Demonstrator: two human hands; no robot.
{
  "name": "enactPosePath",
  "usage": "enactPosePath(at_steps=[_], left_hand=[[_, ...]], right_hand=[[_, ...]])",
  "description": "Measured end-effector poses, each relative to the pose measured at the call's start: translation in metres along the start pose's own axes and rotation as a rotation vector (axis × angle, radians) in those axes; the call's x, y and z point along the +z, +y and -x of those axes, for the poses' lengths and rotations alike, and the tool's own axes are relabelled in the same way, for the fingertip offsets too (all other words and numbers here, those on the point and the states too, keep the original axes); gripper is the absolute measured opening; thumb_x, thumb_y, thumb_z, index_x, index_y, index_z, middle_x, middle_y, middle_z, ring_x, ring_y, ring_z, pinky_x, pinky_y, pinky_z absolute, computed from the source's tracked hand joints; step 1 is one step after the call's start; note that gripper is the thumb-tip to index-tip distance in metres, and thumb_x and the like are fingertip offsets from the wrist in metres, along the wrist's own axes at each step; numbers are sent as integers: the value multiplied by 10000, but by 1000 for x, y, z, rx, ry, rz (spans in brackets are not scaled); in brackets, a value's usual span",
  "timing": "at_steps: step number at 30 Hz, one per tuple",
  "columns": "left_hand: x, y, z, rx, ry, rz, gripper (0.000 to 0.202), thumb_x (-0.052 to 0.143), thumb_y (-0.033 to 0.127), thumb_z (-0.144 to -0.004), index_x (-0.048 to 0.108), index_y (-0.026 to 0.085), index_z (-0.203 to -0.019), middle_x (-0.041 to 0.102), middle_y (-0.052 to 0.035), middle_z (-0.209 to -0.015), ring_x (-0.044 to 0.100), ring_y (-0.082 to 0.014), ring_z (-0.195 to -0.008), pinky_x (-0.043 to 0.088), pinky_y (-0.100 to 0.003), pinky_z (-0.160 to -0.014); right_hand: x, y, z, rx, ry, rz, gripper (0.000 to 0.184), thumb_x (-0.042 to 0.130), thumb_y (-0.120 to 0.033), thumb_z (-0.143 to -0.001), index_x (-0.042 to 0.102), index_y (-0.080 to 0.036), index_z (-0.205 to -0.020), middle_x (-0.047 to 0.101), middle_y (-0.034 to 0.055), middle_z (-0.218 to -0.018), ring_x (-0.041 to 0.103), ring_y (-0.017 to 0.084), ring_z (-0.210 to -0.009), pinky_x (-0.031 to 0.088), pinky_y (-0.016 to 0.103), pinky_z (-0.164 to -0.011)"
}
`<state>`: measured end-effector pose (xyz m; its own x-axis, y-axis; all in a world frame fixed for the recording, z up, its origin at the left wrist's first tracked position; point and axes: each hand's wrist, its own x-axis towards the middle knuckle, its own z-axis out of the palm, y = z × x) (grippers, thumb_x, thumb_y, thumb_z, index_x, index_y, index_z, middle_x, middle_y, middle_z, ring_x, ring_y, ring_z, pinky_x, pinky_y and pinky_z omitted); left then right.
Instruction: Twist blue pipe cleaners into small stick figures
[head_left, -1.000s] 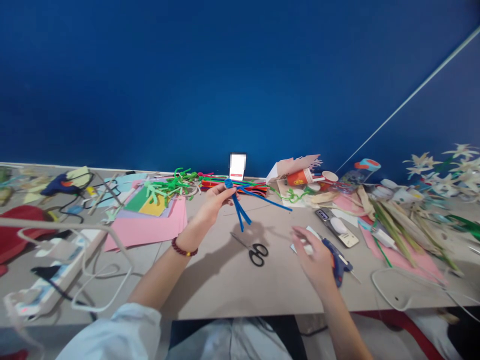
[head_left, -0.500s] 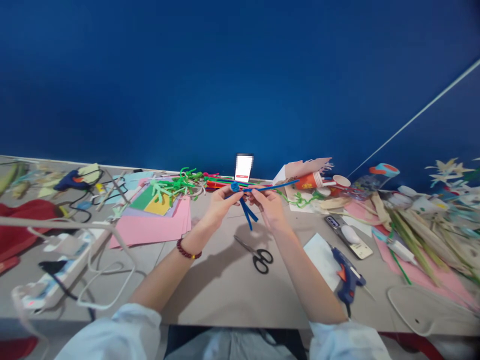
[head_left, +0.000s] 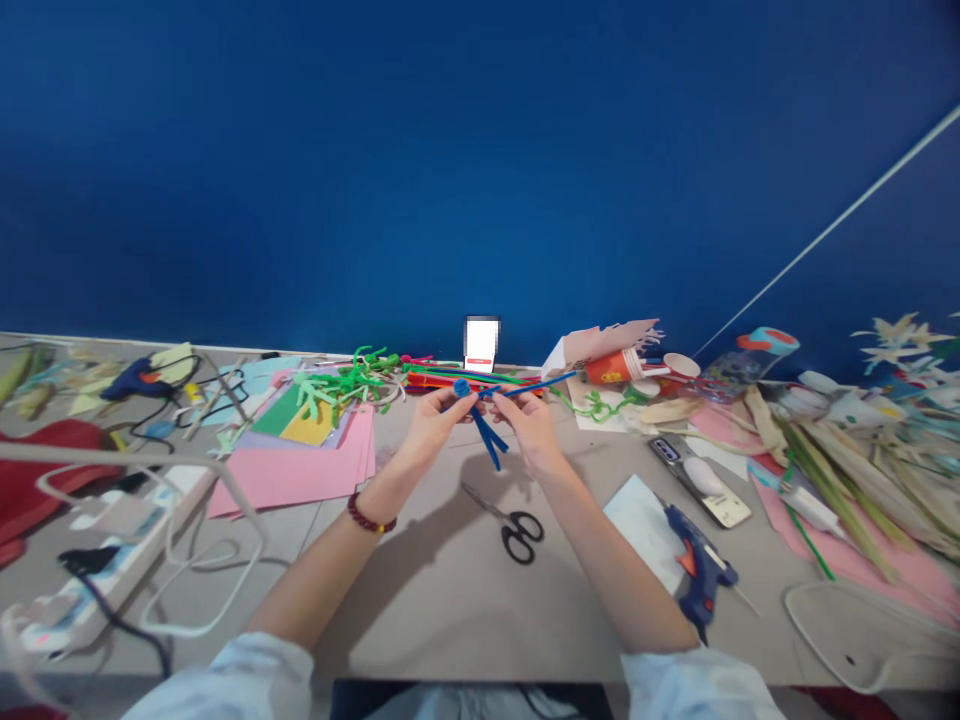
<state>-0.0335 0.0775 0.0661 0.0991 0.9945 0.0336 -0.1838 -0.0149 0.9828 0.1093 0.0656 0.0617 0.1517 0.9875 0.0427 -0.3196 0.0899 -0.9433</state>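
Left hand (head_left: 433,428) pinching blue stems (head_left: 486,432), right hand (head_left: 532,424) gripping 1 of them, red cup (head_left: 609,368) lying sideways beyond right hand, contents unclear, scissors (head_left: 508,519) below hands.

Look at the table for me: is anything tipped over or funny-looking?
Yes: the red cup lies on its side near the blue wall, which looks odd because cups usually stand upright. The held blue stems look fine.

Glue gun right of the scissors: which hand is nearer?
Right. The right hand is left of the glue gun and farther up the table, pinching the blue pipe cleaners; the left hand is farther left, beyond the right.
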Motion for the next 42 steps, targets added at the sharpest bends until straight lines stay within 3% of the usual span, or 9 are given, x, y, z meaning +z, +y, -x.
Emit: enactPosePath(at_steps=[10, 27, 36, 42], left_hand=[[2, -1, -2, 9, 5, 71, 261, 775, 312, -580, 667, 151, -754, 683, -20, -768, 630, -123, -690, 542, -303, -749], [5, -2, -1, 24, -6, 87, 323, 792, 372, -546, 688, 154, -760, 697, -29, -753, 633, -139, -669, 548, -336, -761], [5, -4, -1, 78, 33, 29, 269, 766, 364, -558, 655, 162, -695, 665, -15, -693, 589, -120, -609, 530, -279, -631], [5, -4, 0, 75, 65, 65, 267, 763, 361, -570, 649, 163, -708, 664, -15, -709, 601, -130, -647, 532, -298, -686]], right_hand=[[-1, 0, -1, 19, 49, -131, 307, 785, -383, -572, 634, -171, -734, 706, 34, -697, 673, 174, -677, 519, 281, -604], [2, -2, 2, 40, 73, -164, 285, 770, -356, -603, 640, -174, -779, 720, 38, -738, 680, 160, -691, 524, 260, -628], [8, -3, 10, 27, 61, -157, 249, 760, -349, -607, 655, -176, -751, 715, 34, -723, 660, 147, -658, 522, 265, -633], [11, -6, 12, -1, 72, -117, 249, 749, -360, -607, 660, -188, -763, 710, 30, -727, 656, 157, -696, 507, 264, -617]])
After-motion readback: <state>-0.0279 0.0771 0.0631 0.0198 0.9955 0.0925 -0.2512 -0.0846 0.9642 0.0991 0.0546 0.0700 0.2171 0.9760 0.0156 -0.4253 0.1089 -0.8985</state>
